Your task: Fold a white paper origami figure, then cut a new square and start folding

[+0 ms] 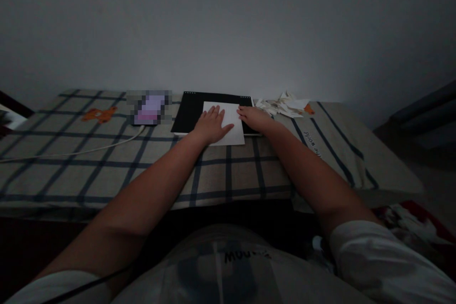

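A sheet of white paper point(232, 134) lies partly on a black-covered pad with a row of holes along its far edge point(190, 107), and its near end reaches past the pad onto the cloth. My left hand point(211, 124) rests flat on the paper's left part, fingers spread and thumb pointing right. At the sheet's right edge, near the far corner, my right hand point(253, 118) has its fingers close together on the paper; its thumb is hidden.
Torn paper scraps point(285, 104) are heaped right of the pad, beside a small orange piece point(308, 109). Leftward lie a phone point(150, 109) with a white cable point(107, 147) and an orange cutout-like shape point(100, 114). Checked cloth point(228, 175) covers the table, against a grey wall.
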`<state>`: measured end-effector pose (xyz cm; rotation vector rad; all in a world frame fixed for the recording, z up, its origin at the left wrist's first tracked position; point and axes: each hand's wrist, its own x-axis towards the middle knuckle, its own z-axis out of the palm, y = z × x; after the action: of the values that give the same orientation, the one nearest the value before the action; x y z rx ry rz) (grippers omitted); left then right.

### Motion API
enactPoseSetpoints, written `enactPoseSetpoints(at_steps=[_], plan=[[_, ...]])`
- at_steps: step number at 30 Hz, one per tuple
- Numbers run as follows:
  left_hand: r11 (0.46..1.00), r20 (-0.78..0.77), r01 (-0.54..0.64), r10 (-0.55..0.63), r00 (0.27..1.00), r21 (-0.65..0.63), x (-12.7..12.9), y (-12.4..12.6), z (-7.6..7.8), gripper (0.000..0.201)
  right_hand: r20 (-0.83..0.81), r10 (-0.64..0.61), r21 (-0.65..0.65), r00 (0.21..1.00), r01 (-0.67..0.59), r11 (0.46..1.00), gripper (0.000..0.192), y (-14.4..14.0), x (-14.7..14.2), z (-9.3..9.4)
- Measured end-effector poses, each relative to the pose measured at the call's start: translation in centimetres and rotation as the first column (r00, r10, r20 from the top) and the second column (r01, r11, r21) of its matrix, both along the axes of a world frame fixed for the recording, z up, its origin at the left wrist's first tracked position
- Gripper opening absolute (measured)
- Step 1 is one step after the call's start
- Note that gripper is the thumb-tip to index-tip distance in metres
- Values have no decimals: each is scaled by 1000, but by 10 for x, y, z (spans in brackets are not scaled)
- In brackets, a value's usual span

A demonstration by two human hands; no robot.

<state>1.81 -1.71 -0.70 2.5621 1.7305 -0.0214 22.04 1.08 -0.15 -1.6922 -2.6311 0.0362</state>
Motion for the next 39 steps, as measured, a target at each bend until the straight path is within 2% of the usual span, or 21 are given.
enactPoseSetpoints(at_steps=[3,10,15,21,28,39], plan=[[1000,7,8,-8,1000,0,0,0,0,86,74,2,-11,997,-1,1000,48,-12,-2,7],[1000,9,5,-5,1000,-2,-1,2,-2,87,174,-163,85,971,150,985,45,-33,-22,21],[1000,13,9,-9,1000,-9,0,2,-2,87,138,-205,124,969,189,974,43,-30,-26,20],[1000,-12,1,-2,1000,-20,1,2,-1,87,19,-228,90,973,226,970,39,-25,-21,19],[1000,6,2,-2,1000,-1,0,5,-5,88,-140,-197,86,970,210,974,34,-7,-10,4],[1000,7,6,-6,1000,1,0,4,-4,87,-127,-272,114,954,286,951,41,6,-14,-6]])
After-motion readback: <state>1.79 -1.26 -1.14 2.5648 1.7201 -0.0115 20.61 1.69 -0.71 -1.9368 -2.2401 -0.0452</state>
